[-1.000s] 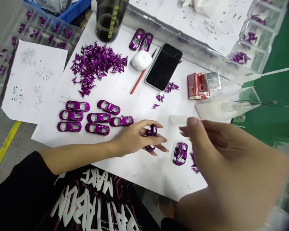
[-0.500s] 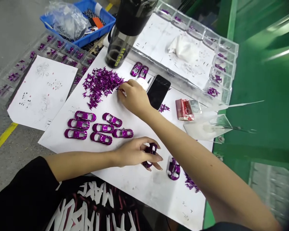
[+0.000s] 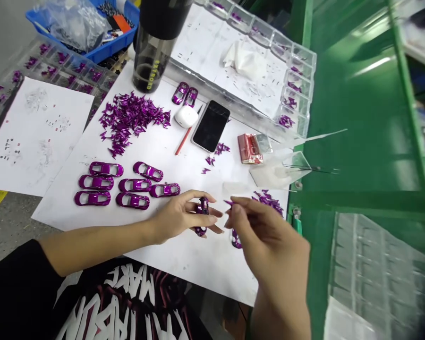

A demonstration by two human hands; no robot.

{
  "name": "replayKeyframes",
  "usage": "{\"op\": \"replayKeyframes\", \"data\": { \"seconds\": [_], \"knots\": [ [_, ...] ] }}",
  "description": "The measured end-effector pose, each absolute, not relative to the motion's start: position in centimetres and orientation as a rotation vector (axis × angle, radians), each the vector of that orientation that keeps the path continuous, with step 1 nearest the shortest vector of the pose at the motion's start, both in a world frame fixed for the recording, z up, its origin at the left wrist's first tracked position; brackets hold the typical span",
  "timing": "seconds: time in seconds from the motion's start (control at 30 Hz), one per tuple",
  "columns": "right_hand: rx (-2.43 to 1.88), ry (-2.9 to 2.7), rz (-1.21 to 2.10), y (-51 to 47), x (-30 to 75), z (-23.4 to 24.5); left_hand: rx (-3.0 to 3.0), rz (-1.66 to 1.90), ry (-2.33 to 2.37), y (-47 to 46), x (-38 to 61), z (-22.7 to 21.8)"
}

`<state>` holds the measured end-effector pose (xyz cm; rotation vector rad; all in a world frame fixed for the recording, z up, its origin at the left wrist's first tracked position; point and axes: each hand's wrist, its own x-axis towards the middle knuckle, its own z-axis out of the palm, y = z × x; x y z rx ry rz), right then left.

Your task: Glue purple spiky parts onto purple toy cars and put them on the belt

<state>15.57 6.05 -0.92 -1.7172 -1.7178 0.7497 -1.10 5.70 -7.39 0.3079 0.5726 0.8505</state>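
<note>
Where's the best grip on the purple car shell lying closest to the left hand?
Probably its two long sides at mid-body, pinched from above: the purple car shell lies flat on the white sheet, and its narrow width suits a pinch.

Right hand (image 3: pixel 269 241) has withdrawn from the purple pile (image 3: pixel 132 122); it now pinches a small purple piece (image 3: pixel 228 203) beside the car body (image 3: pixel 202 212) in the left hand (image 3: pixel 179 217); white earbud case (image 3: pixel 186 116) is uncovered again; head camera view has shifted.
</note>
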Motion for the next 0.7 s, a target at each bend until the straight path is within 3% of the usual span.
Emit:
{"op": "replayKeyframes", "data": {
  "seconds": [0.33, 0.57, 0.7],
  "knots": [
    [-1.695, -1.77, 0.758, 1.7, 18.8, -3.3, 0.63, 0.858, 0.604, 4.4, -0.6, -7.5],
    [-1.696, -1.158, 0.941, 1.6, 16.3, -2.3, 0.903, 1.06, 0.947, 3.1, 0.5, -7.5],
    [-1.586, -1.105, 1.121, 1.5, 14.3, -2.9, 0.917, 1.061, 0.99, 3.1, 0.7, -8.1]
  ]
}}
